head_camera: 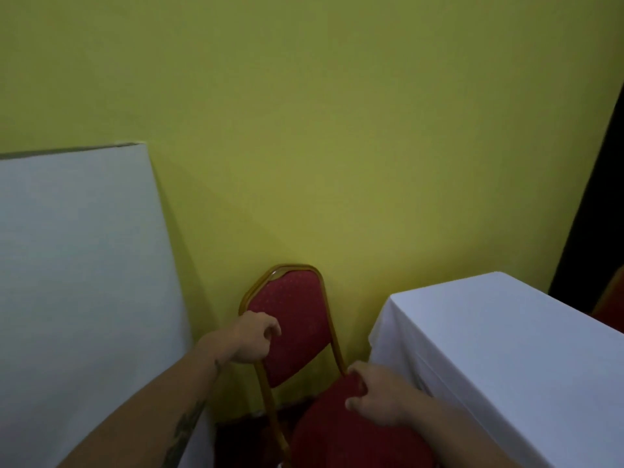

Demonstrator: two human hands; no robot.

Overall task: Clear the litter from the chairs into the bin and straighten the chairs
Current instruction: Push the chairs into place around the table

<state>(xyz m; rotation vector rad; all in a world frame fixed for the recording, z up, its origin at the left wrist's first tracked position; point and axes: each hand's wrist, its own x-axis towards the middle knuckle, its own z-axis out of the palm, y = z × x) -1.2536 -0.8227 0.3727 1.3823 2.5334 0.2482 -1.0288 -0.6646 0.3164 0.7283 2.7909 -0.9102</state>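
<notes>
**Q.** What stands on the left, and what is the left hand doing?

**A.** A tall white upright panel (pixel 77 282) fills the left side, against the yellow-green painted wall (pixel 337 130). Just right of it, the left hand (pixel 253 337) is curled around the gold metal side rail of the red-upholstered banquet chair (pixel 297 319), beside the backrest.

**Q.** And the chair itself?

**A.** It sits in the gap between the panel and the white-clothed desk (pixel 506 349), its back close to the wall and turned slightly off square. No litter shows on the visible part of the seat; no bin is in view.

**Q.** The right hand?

**A.** The right hand (pixel 378 396) is closed over the rear edge of the dark red seat cushion, where the right rail meets it, just beside the desk cloth.

**Q.** How is the straightening best done?

**A.** Probably by turning frame and seat together, one hand pushing as the other draws, until the backrest lies parallel to the wall. Lifting slightly should keep the legs from dragging. The right knuckles should stay clear of the cloth, which could snag and pull.
</notes>
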